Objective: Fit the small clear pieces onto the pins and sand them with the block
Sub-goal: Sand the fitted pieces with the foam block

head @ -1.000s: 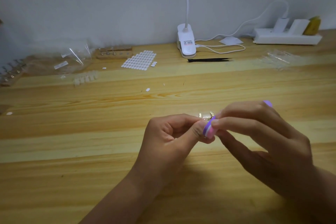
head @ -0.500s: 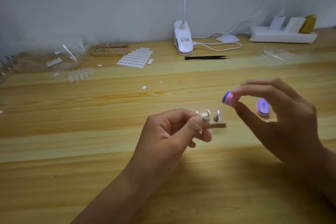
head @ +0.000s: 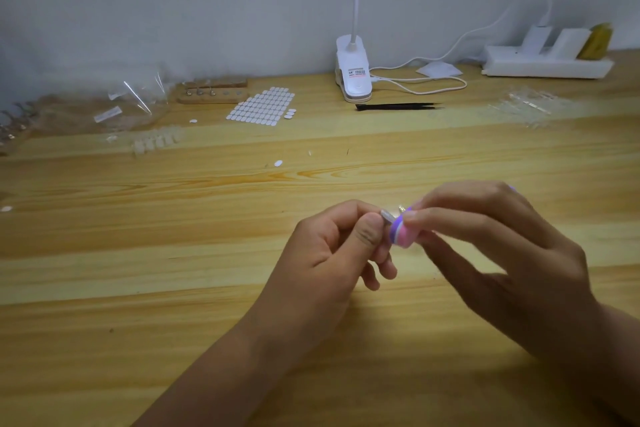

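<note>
Left hand (head: pixel 332 253) over desk (head: pixel 173 253), fingers (head: pixel 369 234) pinching pin, itself hidden in grip; clear piece (head: pixel 387 216) at tip, facing right. Right hand (head: pixel 502 253) pinches purple-pink block (head: pixel 401 235), touching piece from right side. Stroke likely falls to right hand.

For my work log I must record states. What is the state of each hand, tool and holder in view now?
left hand: pinches the mounted clear piece
right hand: holds the sanding block against that piece
tweezers: lying on the table, untouched
wooden holder: three pins standing in it
power strip: plugs inserted
</note>
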{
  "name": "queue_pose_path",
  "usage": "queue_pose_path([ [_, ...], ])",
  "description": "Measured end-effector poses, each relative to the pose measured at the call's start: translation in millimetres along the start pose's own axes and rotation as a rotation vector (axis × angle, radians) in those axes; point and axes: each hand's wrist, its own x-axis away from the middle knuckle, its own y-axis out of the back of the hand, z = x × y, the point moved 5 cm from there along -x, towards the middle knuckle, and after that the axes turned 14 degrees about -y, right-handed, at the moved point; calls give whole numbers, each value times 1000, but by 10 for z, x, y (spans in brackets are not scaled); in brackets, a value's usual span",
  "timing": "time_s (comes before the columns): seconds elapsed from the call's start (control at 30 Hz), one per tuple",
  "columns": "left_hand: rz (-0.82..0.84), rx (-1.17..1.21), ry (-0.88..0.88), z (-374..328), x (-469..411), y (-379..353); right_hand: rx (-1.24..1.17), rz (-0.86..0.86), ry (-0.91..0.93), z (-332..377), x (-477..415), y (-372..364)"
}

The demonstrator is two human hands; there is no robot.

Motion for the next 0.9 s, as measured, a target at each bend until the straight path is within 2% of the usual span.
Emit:
queue_pose_path([
  [0.23, -5, -41, -3, 14, 4, 7, -8, 8, 29, 77, 28, -50],
  [0.37, -10, -51, -1, 16, 8, 2, 9, -8, -38, -33, -12, 0],
  [0.5, -7, -44, -9, 19, 8, 1, 17, -11, 9, 69, 33, -64],
  [0.67, -8, -39, -5, 29, 12, 27, 49, -86, -143, -205, -62, 119],
  [0.77, 8, -32, -14, 35, 13, 4, -40, -63, -74, -1, -8, 47],
  [0.83, 25, -13, -9, 33, 16, -11, -24, -14, 2, 78, 33, -13],
  [0.9, 33, 3, 5, 33, 15, -8, 12, -10, -4, -10, 3, 8],
])
